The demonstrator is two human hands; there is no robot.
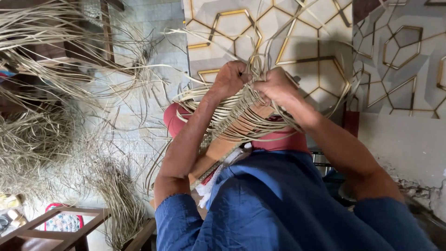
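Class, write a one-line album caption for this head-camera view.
Left hand and right hand grip pale straw strands woven over a wooden frame, loose straw heaped nearby.

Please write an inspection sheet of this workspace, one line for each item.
Surface: tiled floor, pale, partly covered with fibres.
Job's things: woven strip mat on a wooden board across the lap.
Clutter: loose dry fibre piles on the floor.
Grippers: left hand and right hand both closed on the pale strips at the weave's far edge; fingers hidden.
Cables: nothing seen.
Surroundings: wall with gold hexagon lines; wooden frame.
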